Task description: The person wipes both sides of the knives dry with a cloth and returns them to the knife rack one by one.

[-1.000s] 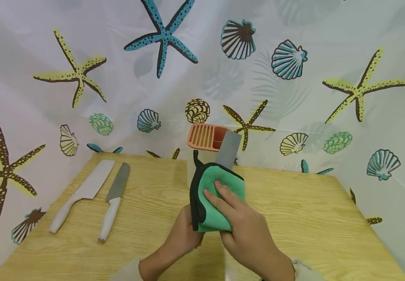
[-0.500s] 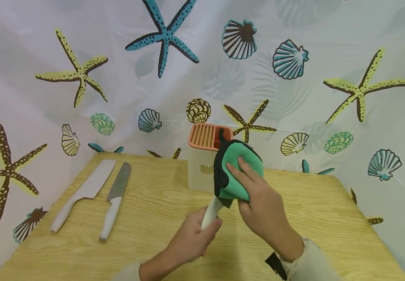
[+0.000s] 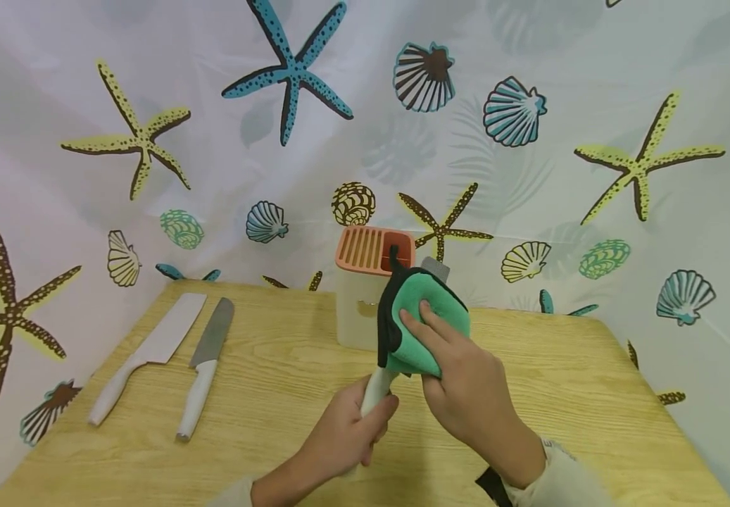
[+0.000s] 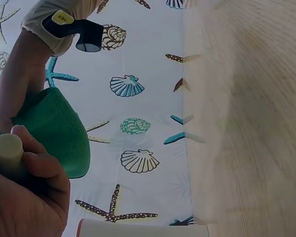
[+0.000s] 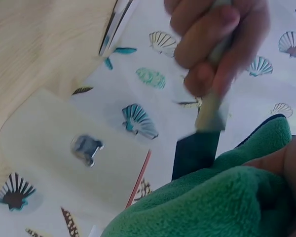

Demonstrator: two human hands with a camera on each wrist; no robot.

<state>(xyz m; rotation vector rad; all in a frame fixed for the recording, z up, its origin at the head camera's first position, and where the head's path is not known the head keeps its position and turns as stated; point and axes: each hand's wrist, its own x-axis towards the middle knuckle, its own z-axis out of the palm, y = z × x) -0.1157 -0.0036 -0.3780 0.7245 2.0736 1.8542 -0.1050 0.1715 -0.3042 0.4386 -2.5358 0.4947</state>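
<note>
My left hand [image 3: 345, 426] grips the white handle of a knife [image 3: 379, 391], which slants up and away to the right. A green cloth with black edging [image 3: 424, 317] is folded over the knife's blade, and my right hand [image 3: 469, 387] holds it there, fingers spread on top. Past the cloth only the grey, squared blade tip shows. In the right wrist view a short dark stretch of blade [image 5: 195, 153] appears between handle and cloth. The left wrist view has the handle's butt end [image 4: 7, 153] poking out of the curled left fingers.
A cream knife block [image 3: 355, 310] with an orange slotted top [image 3: 365, 248] stands at the table's back, just behind the cloth. A cleaver [image 3: 165, 334] and another white-handled knife [image 3: 206, 366] lie at the left. A patterned sheet [image 3: 365, 141] surrounds the wooden table [image 3: 561, 401].
My right hand and the cloth went up the blade, away from the left hand, then came slightly back down. The handle came into view, and the tip was covered, then uncovered.
</note>
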